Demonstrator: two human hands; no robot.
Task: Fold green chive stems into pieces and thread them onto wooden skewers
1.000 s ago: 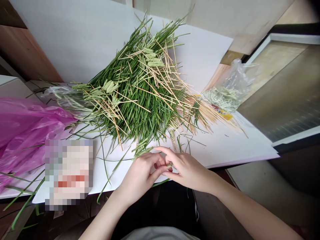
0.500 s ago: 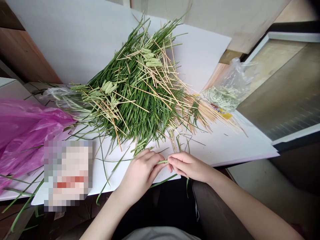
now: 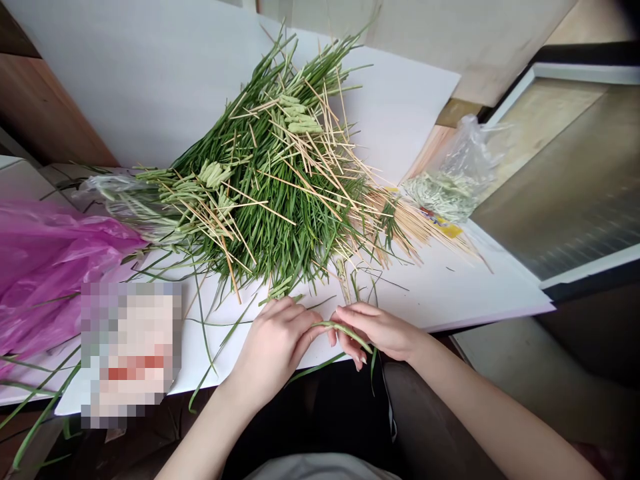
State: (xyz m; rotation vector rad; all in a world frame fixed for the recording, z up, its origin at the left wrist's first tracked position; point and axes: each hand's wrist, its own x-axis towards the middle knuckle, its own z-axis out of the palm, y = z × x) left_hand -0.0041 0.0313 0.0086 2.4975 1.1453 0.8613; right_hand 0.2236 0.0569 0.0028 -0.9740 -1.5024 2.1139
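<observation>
My left hand (image 3: pixel 280 340) is closed in a pinch on one end of a garlic chive strand (image 3: pixel 345 328). The strand curves to the right, its free end sloping down across my right hand (image 3: pixel 380 331). That hand has its fingers apart and touches or nearly touches the strand without gripping it. Just beyond both hands lies a large heap of garlic chives (image 3: pixel 290 227). Thin wooden skewers (image 3: pixel 325 167) are strewn over the heap, and small folded chive bundles (image 3: pixel 216 175) sit on some of them.
More skewers (image 3: pixel 420 223) fan out at the right, by a clear bag (image 3: pixel 450 187) with pale green contents. On the left are a pink plastic bag (image 3: pixel 60 267) and a blurred-out object (image 3: pixel 135 353). Loose leaves hang over the white table's (image 3: pixel 475 293) front edge.
My right hand has let go of the chive strand and its fingers have spread. More of the strand now shows, bending down to the right. My left hand keeps its pinch.
</observation>
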